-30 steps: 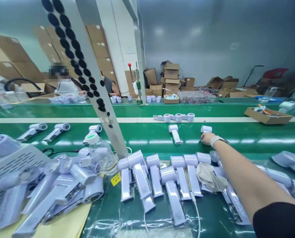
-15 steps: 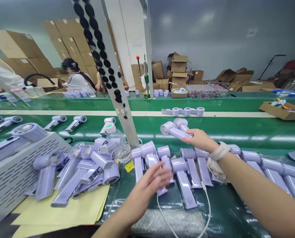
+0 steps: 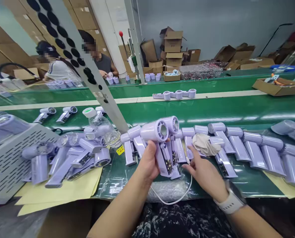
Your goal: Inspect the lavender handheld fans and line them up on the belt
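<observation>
My left hand (image 3: pixel 148 162) is closed around the handles of two lavender handheld fans (image 3: pixel 154 131), held upright side by side above the bench. Their round heads face right, and circuit boards show in the open handles. My right hand (image 3: pixel 203 172), with a pale watch strap on the wrist, is at the plug end of a white charging cable (image 3: pixel 174 201), thumb and forefinger around it. The cable loops down below the held fans. Just above my right hand a beige cloth (image 3: pixel 205 144) lies over fans in the row. The right hand's other fingers are partly hidden.
More lavender fans (image 3: pixel 254 155) line the bench to the right. A heap of fans (image 3: pixel 70 155) lies on yellow paper (image 3: pixel 63 195) beside a slotted grey box (image 3: pixel 16 158). A plastic bottle (image 3: pixel 103 129) stands near a slanted metal post (image 3: pixel 88 72). Two people sit across the green conveyor (image 3: pixel 212 112).
The fans moved from my right hand over the conveyor to my left hand, nearer me. My right hand came down to the cable, whose end shifted left. The view has tilted downward.
</observation>
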Motion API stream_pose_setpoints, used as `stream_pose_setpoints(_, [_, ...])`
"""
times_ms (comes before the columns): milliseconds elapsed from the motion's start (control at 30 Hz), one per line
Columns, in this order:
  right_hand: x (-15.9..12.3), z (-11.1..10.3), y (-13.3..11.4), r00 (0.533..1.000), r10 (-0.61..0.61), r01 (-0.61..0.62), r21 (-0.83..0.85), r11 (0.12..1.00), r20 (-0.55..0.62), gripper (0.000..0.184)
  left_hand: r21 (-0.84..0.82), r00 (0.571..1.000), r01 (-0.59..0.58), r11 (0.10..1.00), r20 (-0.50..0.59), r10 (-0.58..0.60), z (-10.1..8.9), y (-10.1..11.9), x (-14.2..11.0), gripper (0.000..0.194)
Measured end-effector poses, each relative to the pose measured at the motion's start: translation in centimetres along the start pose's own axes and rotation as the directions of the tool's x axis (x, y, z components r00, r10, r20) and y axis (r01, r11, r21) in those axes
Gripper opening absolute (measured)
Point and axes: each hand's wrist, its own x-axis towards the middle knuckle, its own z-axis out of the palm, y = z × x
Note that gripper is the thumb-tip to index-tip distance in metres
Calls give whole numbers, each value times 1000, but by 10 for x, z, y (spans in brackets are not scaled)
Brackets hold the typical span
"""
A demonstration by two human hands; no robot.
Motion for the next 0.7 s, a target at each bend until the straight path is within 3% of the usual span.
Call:
stream_pose_setpoints(33, [-1,5,0,1000,-3,2,38,999,25,60,5,1000,-28,1000,-14,28,-3,1,-1,62])
stream_pose_setpoints(100, [-7,10,-4,989,-22,-19,272,962,146,49,7,997,-65,998,-34,65,-8,6,-3,62])
stream_pose_setpoints(167, [-15,10,-15,935,-90,-111,523,845,343,39,9,998,-58,998,-11,59,-9,14,-6,65])
stream_pose_setpoints(233, [-21,8,-29,866,-185,-177,631,755,465,28,7,998,-50,999,47,50,-4,21,-9,68])
stream_pose_setpoints(300, [-23,8,-43,856,-252,-124,653,747,451,26,-4,992,-94,996,87,94,7,24,-10,68])
stream_pose_setpoints(433, [-26,19,-60,888,-346,33,708,706,303,39,-54,978,-173,983,108,178,27,18,-6,67])
stream_pose_setpoints(633, [-42,43,-54,950,-121,-192,842,503,289,48,-32,957,-249,968,143,251,23,-3,0,64])
stream_pose_setpoints(700, [-43,42,-54,960,-147,-123,827,549,240,45,-17,960,-239,971,145,239,22,-4,0,65])
